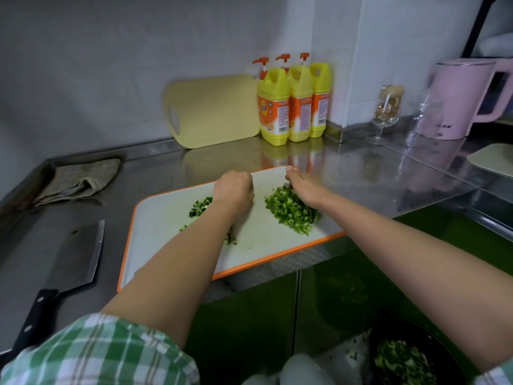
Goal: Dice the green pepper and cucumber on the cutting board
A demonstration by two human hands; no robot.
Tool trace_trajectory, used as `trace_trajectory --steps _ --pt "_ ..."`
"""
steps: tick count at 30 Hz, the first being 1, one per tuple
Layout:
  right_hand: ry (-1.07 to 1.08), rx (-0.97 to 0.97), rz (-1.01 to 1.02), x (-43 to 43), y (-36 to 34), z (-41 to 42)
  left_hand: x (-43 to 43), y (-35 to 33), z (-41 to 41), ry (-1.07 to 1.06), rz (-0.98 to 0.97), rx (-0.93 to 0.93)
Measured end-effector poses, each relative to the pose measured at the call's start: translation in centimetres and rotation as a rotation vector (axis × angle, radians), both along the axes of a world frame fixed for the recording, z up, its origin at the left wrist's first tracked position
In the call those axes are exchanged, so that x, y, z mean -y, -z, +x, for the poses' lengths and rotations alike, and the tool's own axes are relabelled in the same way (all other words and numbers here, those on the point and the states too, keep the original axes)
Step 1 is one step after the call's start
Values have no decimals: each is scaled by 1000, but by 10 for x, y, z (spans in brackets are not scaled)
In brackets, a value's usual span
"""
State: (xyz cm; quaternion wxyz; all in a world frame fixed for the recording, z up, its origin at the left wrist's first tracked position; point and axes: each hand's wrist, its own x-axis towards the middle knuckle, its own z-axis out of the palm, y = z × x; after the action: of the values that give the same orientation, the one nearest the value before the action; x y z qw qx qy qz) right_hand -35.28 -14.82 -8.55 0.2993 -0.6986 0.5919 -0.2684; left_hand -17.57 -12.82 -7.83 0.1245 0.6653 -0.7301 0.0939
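A white cutting board with an orange rim (172, 218) lies on the steel counter. Diced green pepper (288, 209) forms a heap on its right half. Darker diced cucumber (198, 208) lies on the left half, partly hidden under my left forearm. My left hand (234, 187) hovers low between the two heaps, knuckles up and fingers curled under; whatever is beneath it is hidden. My right hand (305, 187) rests at the far right edge of the pepper heap, with the fingers down against the dice and the thumb pointing away.
A cleaver (77, 254) with a black handle lies on the counter left of the board. A crumpled cloth (83, 179) sits at the back left. A yellow board (211, 112), three detergent bottles (294, 104), a glass and a pink kettle (460, 98) stand behind. A dark bowl (433, 343) of diced greens sits low right.
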Motion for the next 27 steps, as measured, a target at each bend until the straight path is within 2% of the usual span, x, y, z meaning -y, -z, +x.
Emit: trace_trajectory --steps 5,8,12,15,19,27 --pt "31 47 -71 -18 -6 -1 -22 0 23 -89 65 91" --pt "78 78 -89 -25 -5 -9 -34 0 19 -99 -51 52" --pt "124 88 -60 -33 5 -14 -40 4 -1 -31 -145 -219" --pt "161 83 -4 -36 14 -7 -39 11 -20 18 -77 -499" --pt "213 61 -35 -35 19 13 -46 15 -42 3 57 -817" --pt "216 86 -67 -15 23 35 -38 21 -46 9 86 -1069"
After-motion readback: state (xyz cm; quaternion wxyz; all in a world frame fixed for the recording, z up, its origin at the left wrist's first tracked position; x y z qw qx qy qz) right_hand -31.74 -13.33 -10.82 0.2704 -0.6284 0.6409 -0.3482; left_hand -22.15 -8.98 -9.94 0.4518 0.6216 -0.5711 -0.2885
